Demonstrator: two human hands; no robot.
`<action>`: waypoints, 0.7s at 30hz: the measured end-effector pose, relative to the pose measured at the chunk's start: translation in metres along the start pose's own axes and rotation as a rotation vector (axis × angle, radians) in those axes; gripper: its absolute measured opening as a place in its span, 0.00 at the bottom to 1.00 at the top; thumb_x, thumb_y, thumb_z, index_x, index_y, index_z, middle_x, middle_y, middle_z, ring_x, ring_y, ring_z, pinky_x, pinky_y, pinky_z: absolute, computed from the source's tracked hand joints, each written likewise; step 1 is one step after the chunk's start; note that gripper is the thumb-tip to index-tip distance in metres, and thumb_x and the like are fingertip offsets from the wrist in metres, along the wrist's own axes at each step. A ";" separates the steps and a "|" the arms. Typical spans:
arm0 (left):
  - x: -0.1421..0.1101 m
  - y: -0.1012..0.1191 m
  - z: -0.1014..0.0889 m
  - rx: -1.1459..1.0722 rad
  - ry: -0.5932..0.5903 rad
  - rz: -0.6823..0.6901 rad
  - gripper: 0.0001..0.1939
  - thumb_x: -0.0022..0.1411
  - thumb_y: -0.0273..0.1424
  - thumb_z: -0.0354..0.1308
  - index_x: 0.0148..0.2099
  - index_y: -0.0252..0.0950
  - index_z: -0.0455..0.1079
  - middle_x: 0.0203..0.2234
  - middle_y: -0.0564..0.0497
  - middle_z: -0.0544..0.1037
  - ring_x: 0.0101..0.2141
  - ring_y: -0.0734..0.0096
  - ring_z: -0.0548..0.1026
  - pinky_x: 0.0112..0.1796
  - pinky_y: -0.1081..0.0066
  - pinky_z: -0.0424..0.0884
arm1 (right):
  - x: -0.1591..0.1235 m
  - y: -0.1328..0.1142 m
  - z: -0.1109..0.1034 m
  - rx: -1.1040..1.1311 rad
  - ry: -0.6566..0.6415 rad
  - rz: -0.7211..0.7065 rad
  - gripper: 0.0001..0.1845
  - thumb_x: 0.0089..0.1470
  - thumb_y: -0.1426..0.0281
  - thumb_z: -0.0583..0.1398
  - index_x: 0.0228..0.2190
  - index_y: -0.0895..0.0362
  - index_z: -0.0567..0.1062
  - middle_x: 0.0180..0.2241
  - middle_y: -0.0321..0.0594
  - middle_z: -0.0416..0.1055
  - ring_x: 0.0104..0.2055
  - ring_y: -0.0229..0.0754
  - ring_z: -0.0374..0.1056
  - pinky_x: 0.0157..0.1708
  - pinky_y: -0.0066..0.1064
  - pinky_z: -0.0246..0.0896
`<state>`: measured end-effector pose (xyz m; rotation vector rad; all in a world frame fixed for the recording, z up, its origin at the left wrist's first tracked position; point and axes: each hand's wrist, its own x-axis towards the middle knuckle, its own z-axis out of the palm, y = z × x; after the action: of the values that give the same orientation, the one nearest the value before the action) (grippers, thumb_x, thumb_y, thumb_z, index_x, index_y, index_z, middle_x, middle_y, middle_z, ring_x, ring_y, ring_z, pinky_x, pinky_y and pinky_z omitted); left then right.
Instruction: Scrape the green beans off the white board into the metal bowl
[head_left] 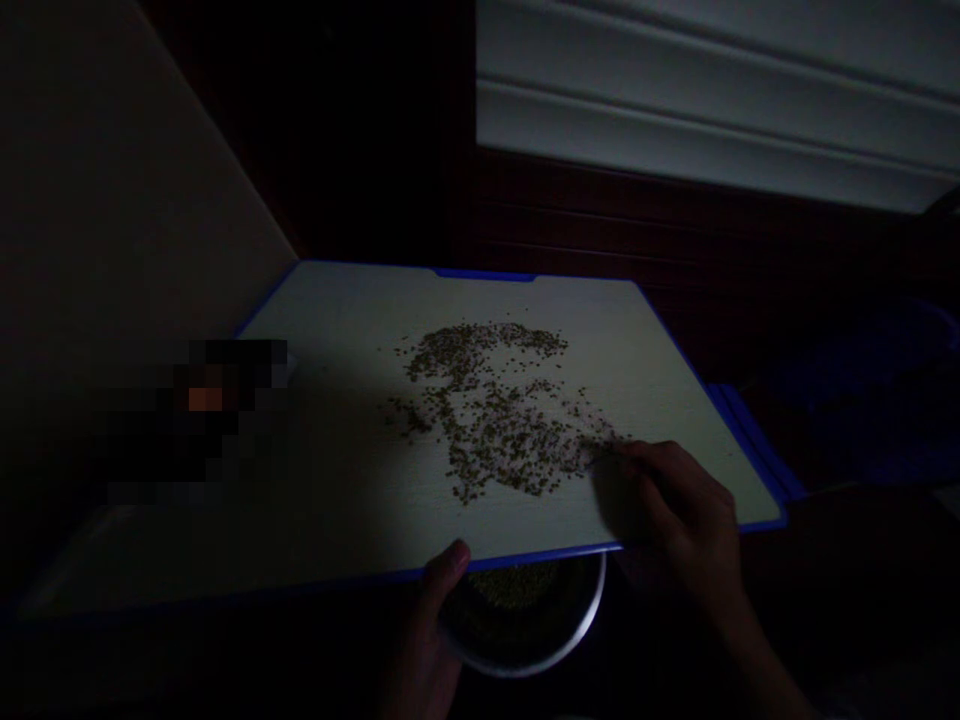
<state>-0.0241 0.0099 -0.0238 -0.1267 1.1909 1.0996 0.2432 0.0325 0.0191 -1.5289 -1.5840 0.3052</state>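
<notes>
A white cutting board with a blue rim is tilted up in front of me, and small grey-brown seeds lie scattered across its middle. My left hand grips the board's near edge, with the thumb on top and the fingers beneath. My right hand rests on the board at the near right, its fingertips touching the edge of the seeds. Below the near edge sits a steel bowl holding similar seeds, partly hidden by the board.
A pixelated patch covers the left part of the board. A beige wall stands at the left, dark wood panelling behind, and a pale ribbed panel at the top right. A blue edge shows under the board's right side.
</notes>
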 end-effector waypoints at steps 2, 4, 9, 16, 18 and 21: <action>0.000 0.000 0.001 -0.001 -0.001 0.007 0.27 0.59 0.28 0.77 0.60 0.35 0.81 0.43 0.45 0.92 0.53 0.45 0.88 0.60 0.51 0.81 | 0.000 0.000 0.000 -0.006 -0.004 -0.001 0.12 0.69 0.67 0.62 0.49 0.48 0.85 0.44 0.40 0.84 0.46 0.47 0.81 0.44 0.39 0.75; -0.001 0.000 0.003 -0.005 0.006 0.004 0.25 0.59 0.28 0.77 0.59 0.33 0.82 0.43 0.43 0.92 0.53 0.44 0.87 0.60 0.52 0.81 | -0.001 0.001 0.000 -0.012 -0.003 -0.002 0.11 0.69 0.66 0.62 0.48 0.48 0.85 0.43 0.39 0.84 0.45 0.46 0.81 0.43 0.39 0.75; -0.006 0.003 0.008 -0.039 0.029 -0.027 0.20 0.61 0.25 0.74 0.56 0.32 0.83 0.41 0.45 0.92 0.48 0.48 0.90 0.56 0.54 0.84 | 0.000 -0.001 0.001 -0.026 0.016 -0.003 0.11 0.69 0.65 0.62 0.48 0.49 0.85 0.43 0.40 0.85 0.45 0.46 0.82 0.42 0.38 0.75; -0.008 0.006 0.015 -0.024 0.085 -0.005 0.19 0.65 0.22 0.70 0.58 0.33 0.82 0.38 0.47 0.92 0.45 0.52 0.90 0.58 0.54 0.83 | 0.000 -0.008 0.001 -0.056 0.070 -0.017 0.10 0.69 0.66 0.62 0.46 0.50 0.84 0.39 0.38 0.84 0.41 0.45 0.81 0.39 0.36 0.75; -0.008 0.005 0.015 -0.031 0.067 0.009 0.21 0.66 0.22 0.69 0.61 0.33 0.81 0.40 0.46 0.92 0.49 0.50 0.89 0.60 0.52 0.81 | -0.001 -0.009 0.000 -0.064 0.080 -0.025 0.10 0.69 0.66 0.62 0.46 0.50 0.84 0.40 0.38 0.84 0.41 0.44 0.81 0.40 0.35 0.75; -0.009 0.005 0.015 -0.015 0.016 -0.021 0.23 0.66 0.25 0.69 0.62 0.32 0.80 0.42 0.42 0.92 0.56 0.45 0.86 0.61 0.50 0.80 | -0.005 -0.009 -0.001 -0.076 0.083 -0.033 0.10 0.69 0.66 0.62 0.46 0.50 0.84 0.40 0.39 0.85 0.41 0.45 0.82 0.39 0.35 0.75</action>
<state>-0.0170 0.0156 -0.0085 -0.1599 1.1936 1.0917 0.2369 0.0259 0.0240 -1.5517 -1.5695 0.1627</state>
